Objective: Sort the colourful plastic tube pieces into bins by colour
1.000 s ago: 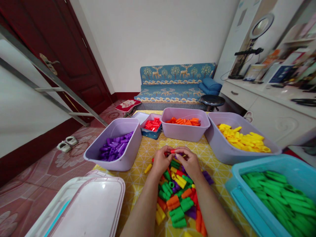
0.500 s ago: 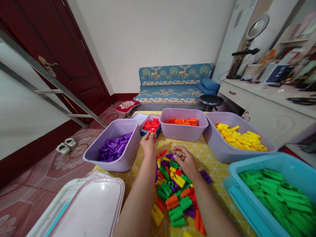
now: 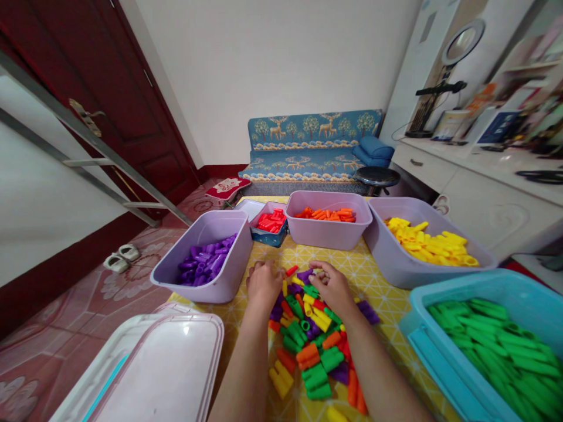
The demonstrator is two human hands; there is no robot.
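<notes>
My left hand [image 3: 265,285] is over the far left edge of a mixed pile of plastic tube pieces [image 3: 320,319], fingers bent and apart with nothing seen in them. Beside the pile's far right side is my right hand [image 3: 333,288], fingers curled but apart, its thumb close to a purple piece [image 3: 305,275]. A small red piece [image 3: 291,271] lies between the two hands. The pile mixes green, yellow, orange, red and purple pieces, partly hidden by my forearms. Beyond my left hand stands a small box [image 3: 269,238] holding red pieces [image 3: 271,221].
Lilac bins hold purple pieces [image 3: 206,261], orange pieces [image 3: 328,215] and yellow pieces [image 3: 428,243]. A turquoise bin [image 3: 440,357] of green pieces stands at near right. White lids [image 3: 162,369] lie at near left. A yellow patterned cloth [image 3: 382,316] covers the table.
My left hand has drawn back from the small box toward the pile, and the red piece it held is no longer in its fingers. My right hand has hardly moved.
</notes>
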